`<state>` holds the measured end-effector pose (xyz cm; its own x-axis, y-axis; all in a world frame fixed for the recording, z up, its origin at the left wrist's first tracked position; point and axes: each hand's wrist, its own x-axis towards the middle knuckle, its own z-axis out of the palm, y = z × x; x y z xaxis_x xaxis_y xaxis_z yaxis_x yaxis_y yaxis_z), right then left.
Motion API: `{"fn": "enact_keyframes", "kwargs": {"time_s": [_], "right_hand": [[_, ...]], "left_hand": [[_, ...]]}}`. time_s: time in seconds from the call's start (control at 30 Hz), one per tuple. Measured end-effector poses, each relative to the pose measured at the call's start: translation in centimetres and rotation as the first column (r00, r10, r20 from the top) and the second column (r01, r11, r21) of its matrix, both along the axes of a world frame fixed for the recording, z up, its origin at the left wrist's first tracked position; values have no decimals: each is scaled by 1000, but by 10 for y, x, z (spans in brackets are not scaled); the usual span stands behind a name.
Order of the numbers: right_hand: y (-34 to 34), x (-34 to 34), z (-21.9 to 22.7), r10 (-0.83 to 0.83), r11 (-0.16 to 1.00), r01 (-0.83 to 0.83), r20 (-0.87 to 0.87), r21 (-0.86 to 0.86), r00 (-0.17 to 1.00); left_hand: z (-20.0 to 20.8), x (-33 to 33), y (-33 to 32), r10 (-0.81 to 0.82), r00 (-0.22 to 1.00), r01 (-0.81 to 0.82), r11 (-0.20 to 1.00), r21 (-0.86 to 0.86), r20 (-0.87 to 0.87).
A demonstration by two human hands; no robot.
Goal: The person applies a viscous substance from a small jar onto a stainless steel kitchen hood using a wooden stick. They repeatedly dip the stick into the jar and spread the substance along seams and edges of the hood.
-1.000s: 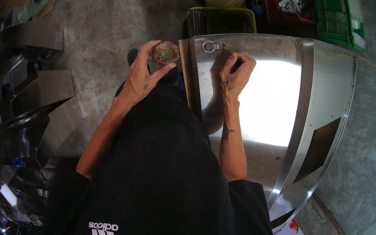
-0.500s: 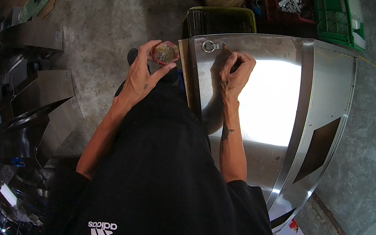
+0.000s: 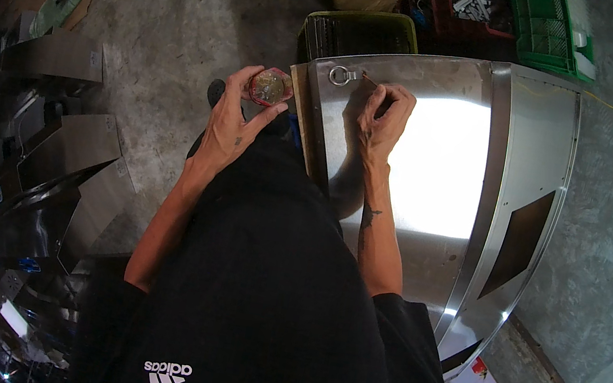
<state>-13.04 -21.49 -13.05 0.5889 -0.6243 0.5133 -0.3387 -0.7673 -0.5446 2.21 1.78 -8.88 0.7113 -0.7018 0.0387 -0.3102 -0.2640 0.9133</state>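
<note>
Head view: left hand (image 3: 231, 125) clasps jar (image 3: 267, 87), right hand (image 3: 385, 126) pinches a partly hidden stick (image 3: 371, 80).

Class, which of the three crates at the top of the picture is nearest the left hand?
The yellow-green crate; the red crate and green crate stand farther right, away from the left hand.

Thin stick (image 3: 371, 80) in the right grip (image 3: 387, 118), near end hidden, far tip too small for certainty
</note>
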Motion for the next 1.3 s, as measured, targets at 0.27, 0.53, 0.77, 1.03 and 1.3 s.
{"fn": "enact_keyframes", "kwargs": {"time_s": [0.27,0.53,0.77,1.03,1.3], "right_hand": [[0,1,-1,-28,1000,28,50,-9,998],[46,2,67,-85,905,6,167,425,982],[71,19,118,166,941,-173,51,289,985],[63,12,118,127,969,-117,-30,219,991],[47,2,134,78,974,-92,73,206,994]], "left_hand": [[2,0,0,7,1000,-7,1000,19,21],[18,-1,-15,-49,999,49,997,67,-3],[24,4,-34,-187,975,189,982,-10,116],[44,0,-47,-260,948,253,966,57,182],[48,-1,-73,-260,951,265,964,-4,167]]}}
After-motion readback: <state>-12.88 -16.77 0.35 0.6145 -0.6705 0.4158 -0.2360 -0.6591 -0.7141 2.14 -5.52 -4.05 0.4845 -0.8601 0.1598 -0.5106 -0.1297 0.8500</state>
